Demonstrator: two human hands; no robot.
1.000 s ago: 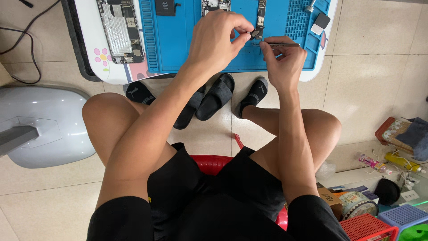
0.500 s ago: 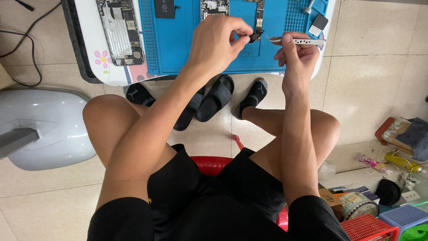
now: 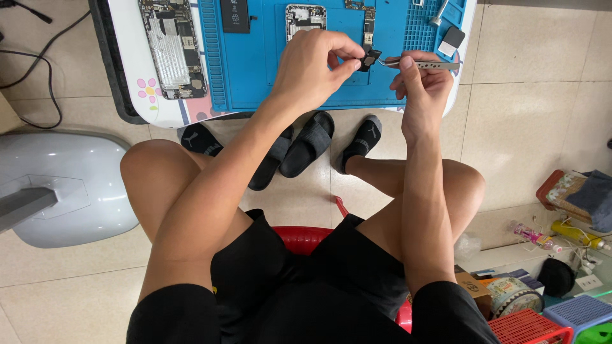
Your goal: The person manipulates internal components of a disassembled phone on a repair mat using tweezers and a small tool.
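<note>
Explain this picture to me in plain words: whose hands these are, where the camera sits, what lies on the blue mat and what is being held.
No machine here: a seated person works with bare hands, and the camera sits on their head, looking down past their knees to a low white table. The left hand pinches a small dark part at its fingertips. The right hand holds metal tweezers, their tip right at that part. On the table lies a blue work mat carrying an opened phone and a black battery. Another opened phone body rests beside the mat. Black sandals lie on the tiled floor below.
</note>
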